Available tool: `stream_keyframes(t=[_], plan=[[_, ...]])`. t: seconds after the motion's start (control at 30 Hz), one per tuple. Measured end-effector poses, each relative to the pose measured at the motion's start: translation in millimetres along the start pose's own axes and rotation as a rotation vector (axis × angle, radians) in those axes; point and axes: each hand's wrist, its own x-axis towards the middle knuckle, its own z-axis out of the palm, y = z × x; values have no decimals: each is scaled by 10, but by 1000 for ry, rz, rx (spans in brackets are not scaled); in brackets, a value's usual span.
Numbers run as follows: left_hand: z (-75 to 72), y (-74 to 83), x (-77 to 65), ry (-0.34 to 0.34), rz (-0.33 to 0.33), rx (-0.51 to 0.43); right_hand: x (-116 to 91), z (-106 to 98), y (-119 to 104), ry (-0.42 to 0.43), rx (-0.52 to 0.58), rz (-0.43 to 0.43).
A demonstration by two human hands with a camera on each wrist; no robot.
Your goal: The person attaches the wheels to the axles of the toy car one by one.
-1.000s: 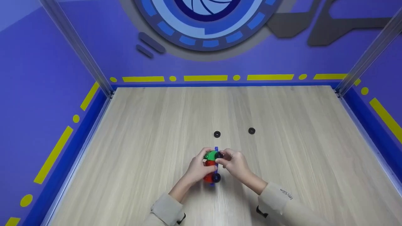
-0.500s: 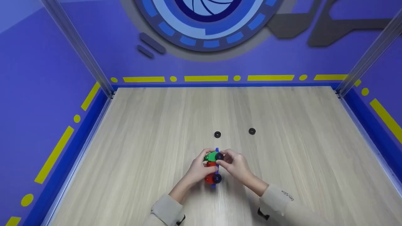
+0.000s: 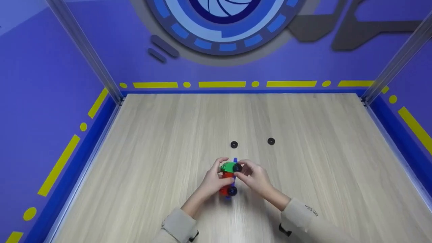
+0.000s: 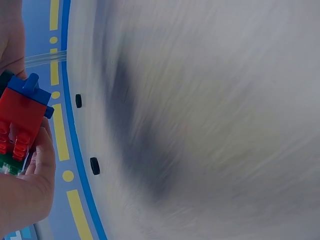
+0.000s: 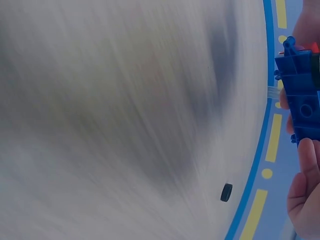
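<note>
A toy car made of red bricks [image 4: 23, 110] and a green brick [image 3: 228, 167] on a blue chassis [image 5: 300, 95] is held on its side over the table. My left hand [image 3: 212, 179] grips it from the left, thumb across the red part. At the car's far end, my right hand [image 3: 257, 179] pinches a black wheel [image 3: 237, 167] between thumb and fingers. Another black wheel [image 3: 232, 191] sits on the near end. In the right wrist view the chassis shows its hollow underside, with right fingertips at its lower end.
Two loose black tyres lie on the wooden table [image 3: 162, 145] beyond the hands: one tyre [image 3: 234, 144] straight ahead of the car, the other tyre [image 3: 271, 141] farther right. Blue-purple panels [image 3: 222, 72] with yellow marks wall the table at the back and both sides.
The car has turned slightly, its far end shifting a little to the right along with my right hand. Both hands keep their hold, and the loose tyres lie where they were.
</note>
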Motion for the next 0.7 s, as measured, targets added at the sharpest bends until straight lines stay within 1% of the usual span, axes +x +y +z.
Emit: stream_keyframes(t=[0.13,0.33,0.4,0.57,0.7], plan=[[-10,131,-76,1,9,-4,-8,-18,6,9,-6,-21],[-7,175,-97,26,10,-23,-13,-35,23,37,8,-50],[-2,177,-100,41,20,-9,-20,-39,29,37,12,-47],[19,193,-123,70,66,60,-39,-53,36,24,-9,-33],[42,10,-38,101,97,140,-54,-75,36,14,-31,-35]])
